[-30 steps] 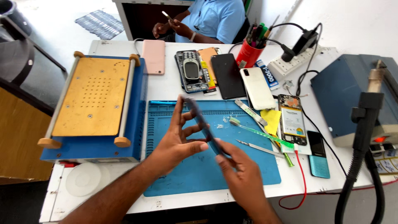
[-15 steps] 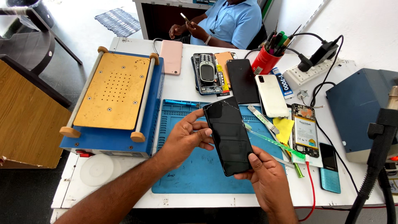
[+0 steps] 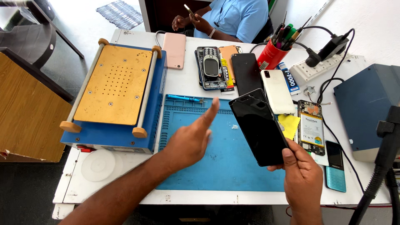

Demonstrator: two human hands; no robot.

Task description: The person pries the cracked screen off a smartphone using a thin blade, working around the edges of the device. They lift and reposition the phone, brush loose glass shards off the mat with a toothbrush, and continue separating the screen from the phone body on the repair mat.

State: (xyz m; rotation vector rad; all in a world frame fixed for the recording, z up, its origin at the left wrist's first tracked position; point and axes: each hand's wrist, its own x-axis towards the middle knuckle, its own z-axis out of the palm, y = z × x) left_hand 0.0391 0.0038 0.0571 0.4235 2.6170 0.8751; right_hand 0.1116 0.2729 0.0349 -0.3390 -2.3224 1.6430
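The right hand [image 3: 302, 177] is pinching the lower end of a black smartphone [image 3: 259, 127], thumb lying on its dark glass face and fingers curled behind, so the phone is tilting up above the blue silicone work mat [image 3: 216, 162]. Half a second ago both hands were gripping this phone; now the left hand [image 3: 189, 139] is letting go and hovering apart from it over the mat, holding nothing, forefinger stretched forward and the other fingers loosely bent. That is leaving the phone carried by one hand alone, its glass side now facing up, where a second ago it was turned edge-on.

Just beyond the left forefinger a blue precision screwdriver [image 3: 185, 98] is lying along the mat's far edge. To the left a blue screen-separator machine [image 3: 114, 89] with a brass-coloured plate is standing. Behind the phone are lying a white phone back [image 3: 277, 91], an opened phone body [image 3: 310, 127] and a red cup of tools [image 3: 273, 54]. Another person's hands [image 3: 189, 21] are working across the white table [image 3: 183, 83].
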